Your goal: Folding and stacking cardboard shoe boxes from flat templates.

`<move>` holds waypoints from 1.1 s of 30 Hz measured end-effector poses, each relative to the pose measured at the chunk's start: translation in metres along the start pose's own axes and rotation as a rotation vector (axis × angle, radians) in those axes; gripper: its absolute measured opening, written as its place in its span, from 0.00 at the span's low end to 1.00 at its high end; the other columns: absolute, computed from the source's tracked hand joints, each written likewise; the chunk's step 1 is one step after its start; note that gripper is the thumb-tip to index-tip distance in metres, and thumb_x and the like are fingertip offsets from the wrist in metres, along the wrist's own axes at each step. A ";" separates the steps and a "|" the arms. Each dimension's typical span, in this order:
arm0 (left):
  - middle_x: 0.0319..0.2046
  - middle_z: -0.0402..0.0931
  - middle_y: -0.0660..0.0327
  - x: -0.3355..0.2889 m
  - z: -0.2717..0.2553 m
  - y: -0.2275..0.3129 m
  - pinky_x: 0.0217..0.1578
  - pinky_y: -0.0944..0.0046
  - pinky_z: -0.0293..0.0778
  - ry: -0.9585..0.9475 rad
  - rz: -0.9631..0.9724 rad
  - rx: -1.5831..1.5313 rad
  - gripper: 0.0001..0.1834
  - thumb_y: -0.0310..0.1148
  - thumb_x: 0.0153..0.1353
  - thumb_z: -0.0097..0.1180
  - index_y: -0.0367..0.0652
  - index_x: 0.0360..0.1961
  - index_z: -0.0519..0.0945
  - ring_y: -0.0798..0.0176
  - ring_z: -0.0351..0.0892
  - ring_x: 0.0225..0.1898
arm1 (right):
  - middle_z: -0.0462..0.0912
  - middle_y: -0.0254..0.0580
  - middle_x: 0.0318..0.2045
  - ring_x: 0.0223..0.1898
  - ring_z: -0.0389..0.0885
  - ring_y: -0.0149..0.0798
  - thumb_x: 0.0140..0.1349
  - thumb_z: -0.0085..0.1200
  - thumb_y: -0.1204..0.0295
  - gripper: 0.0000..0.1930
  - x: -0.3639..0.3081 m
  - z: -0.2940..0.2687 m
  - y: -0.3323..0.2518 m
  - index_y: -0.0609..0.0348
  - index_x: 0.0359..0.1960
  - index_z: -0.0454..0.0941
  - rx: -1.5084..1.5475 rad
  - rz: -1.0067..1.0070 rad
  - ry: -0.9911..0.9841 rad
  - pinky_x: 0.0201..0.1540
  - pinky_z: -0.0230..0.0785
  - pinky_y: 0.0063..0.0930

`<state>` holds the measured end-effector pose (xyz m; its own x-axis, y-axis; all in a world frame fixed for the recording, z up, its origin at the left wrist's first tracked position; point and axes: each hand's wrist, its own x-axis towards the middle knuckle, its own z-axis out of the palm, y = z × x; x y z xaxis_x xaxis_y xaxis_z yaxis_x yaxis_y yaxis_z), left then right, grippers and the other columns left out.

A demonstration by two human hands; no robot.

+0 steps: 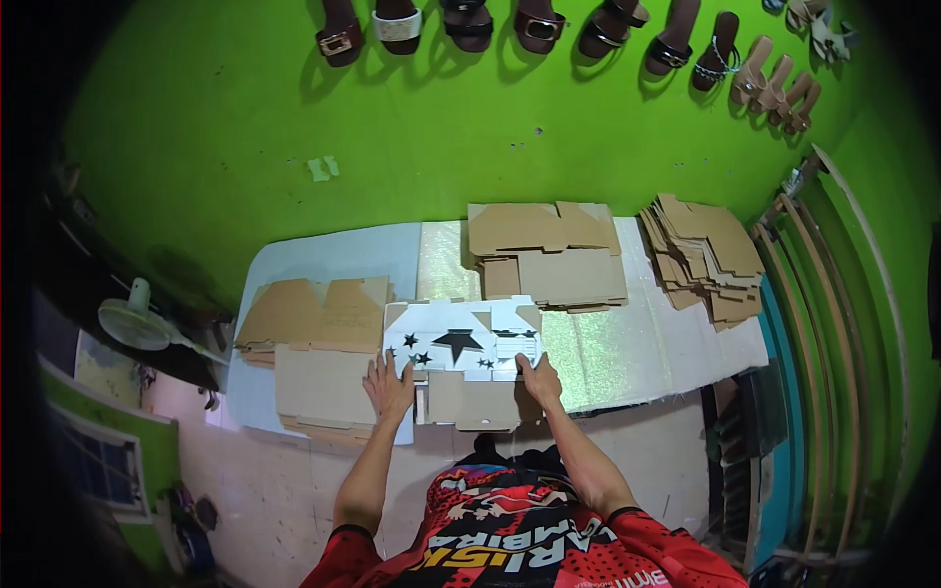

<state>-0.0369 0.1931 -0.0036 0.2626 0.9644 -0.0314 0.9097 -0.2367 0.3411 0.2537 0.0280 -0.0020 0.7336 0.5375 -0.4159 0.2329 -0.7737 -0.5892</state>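
A white flat cardboard box with black stars (458,343) lies in front of me, folds and flaps along its edges. At its lower left corner is my left hand (390,391), thumb on the printed face and fingers along the side edge. My right hand (540,382) grips the lower right corner, its thumb on top; the fingers' undersides are hidden. Just below the white box, a plain grey-brown cardboard piece (475,402) reaches toward the table's front edge.
Flat brown cardboard stacks lie at the left (328,377), the back middle (573,274) and the back right (711,250). Sandals (539,34) hang on the green wall. A fan (137,318) stands at left; wooden racks (818,363) line the right side.
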 end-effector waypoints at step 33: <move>0.84 0.38 0.57 -0.011 0.007 -0.014 0.71 0.18 0.21 -0.154 -0.083 0.057 0.40 0.60 0.77 0.36 0.55 0.83 0.48 0.46 0.29 0.84 | 0.85 0.49 0.54 0.52 0.84 0.41 0.59 0.71 0.43 0.43 0.060 0.012 0.039 0.68 0.63 0.76 0.869 0.267 -0.522 0.54 0.78 0.36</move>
<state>-0.0504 0.1851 -0.0143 0.2281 0.9523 -0.2026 0.9459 -0.1674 0.2779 0.2995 0.0345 -0.0579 0.2792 0.6228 -0.7309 -0.5862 -0.4923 -0.6434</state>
